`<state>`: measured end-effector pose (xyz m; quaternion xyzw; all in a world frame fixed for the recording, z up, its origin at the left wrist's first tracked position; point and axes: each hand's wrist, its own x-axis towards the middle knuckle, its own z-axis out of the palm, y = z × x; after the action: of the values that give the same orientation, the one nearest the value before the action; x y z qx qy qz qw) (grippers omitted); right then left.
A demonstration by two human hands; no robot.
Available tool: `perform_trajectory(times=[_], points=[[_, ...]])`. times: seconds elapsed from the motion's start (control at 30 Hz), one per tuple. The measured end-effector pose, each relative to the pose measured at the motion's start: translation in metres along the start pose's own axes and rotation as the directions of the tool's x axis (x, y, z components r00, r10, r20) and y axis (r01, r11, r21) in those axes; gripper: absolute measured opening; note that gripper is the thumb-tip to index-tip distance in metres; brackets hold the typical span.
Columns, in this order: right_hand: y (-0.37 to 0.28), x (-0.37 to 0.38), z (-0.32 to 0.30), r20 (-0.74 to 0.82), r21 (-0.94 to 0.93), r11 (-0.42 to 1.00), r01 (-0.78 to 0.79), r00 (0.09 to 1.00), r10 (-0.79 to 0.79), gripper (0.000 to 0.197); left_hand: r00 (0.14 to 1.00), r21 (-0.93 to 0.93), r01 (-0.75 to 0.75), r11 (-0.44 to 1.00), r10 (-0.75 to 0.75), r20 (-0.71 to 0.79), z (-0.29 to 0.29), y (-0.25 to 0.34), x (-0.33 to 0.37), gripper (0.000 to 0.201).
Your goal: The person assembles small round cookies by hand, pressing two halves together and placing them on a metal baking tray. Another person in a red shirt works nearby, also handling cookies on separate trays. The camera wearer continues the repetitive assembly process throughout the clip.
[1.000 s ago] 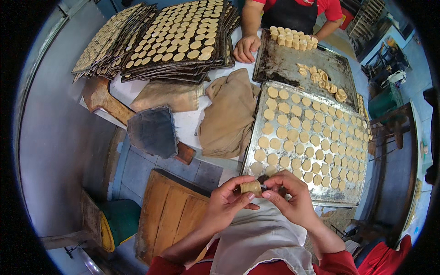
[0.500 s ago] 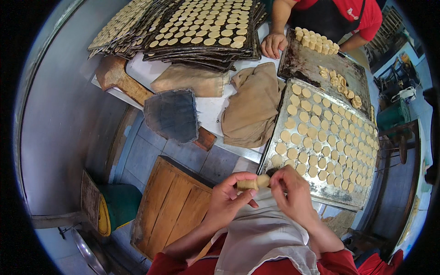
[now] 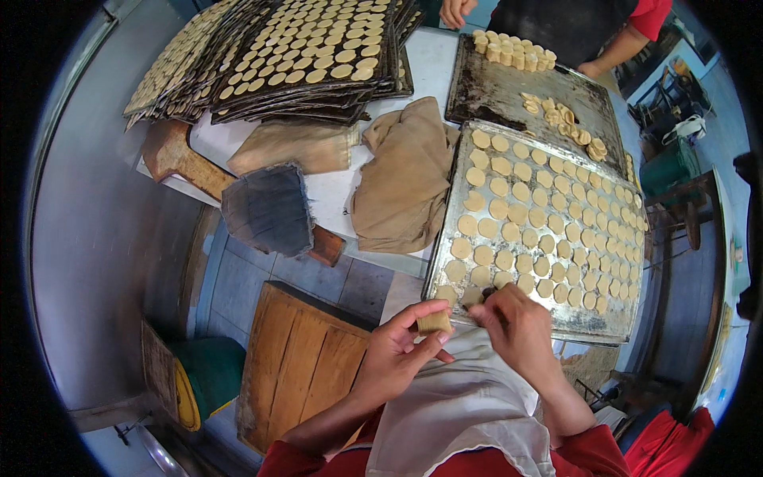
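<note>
Your left hand (image 3: 397, 354) pinches a short stack of dough discs (image 3: 434, 322) just off the tray's (image 3: 445, 238) near left corner. Your right hand (image 3: 513, 322) presses one disc (image 3: 472, 296) onto that near edge, fingers closed on it; bare tray lies rightward.

Dough stack and tray of rounds
We see a short tan dough stack (image 3: 435, 322) just off the near corner of the metal tray (image 3: 445, 242), which carries rows of flat pale rounds (image 3: 548, 222).

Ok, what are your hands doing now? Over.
Left hand holds dough roll. Right hand setting dough piece on tray. Nothing in the way.
</note>
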<state>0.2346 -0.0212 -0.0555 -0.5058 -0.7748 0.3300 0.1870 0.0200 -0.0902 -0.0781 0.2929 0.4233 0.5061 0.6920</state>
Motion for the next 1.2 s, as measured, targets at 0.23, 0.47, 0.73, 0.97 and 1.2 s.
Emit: perform_trajectory(times=[0.23,0.47,0.73,0.97,1.2], points=[[-0.002,-0.009,-0.002,-0.055,0.271,0.963,-0.01,0.998,0.025,0.016,0.997,0.06,0.043,0.997,-0.047,0.064,0.01,-0.002,0.004,0.044],[0.011,-0.018,-0.013,-0.097,0.127,0.989,-0.076,0.991,0.089,0.019,0.99,0.076,0.096,0.993,-0.103,0.093,0.019,-0.006,0.008,0.044],[0.011,-0.035,-0.017,-0.14,0.225,0.972,0.065,0.99,-0.033,0.019,0.976,0.074,0.139,0.988,-0.149,0.156,0.032,-0.014,0.014,0.046],[0.032,-0.05,-0.036,-0.105,0.169,0.983,-0.074,0.99,0.092,0.02,0.97,0.117,0.157,0.981,-0.175,0.168,0.05,-0.015,0.019,0.044],[0.042,-0.056,-0.053,-0.21,-0.13,0.953,-0.274,0.947,0.243,0.01,0.953,0.142,0.199,0.97,-0.226,0.203,0.068,-0.017,0.024,0.043]])
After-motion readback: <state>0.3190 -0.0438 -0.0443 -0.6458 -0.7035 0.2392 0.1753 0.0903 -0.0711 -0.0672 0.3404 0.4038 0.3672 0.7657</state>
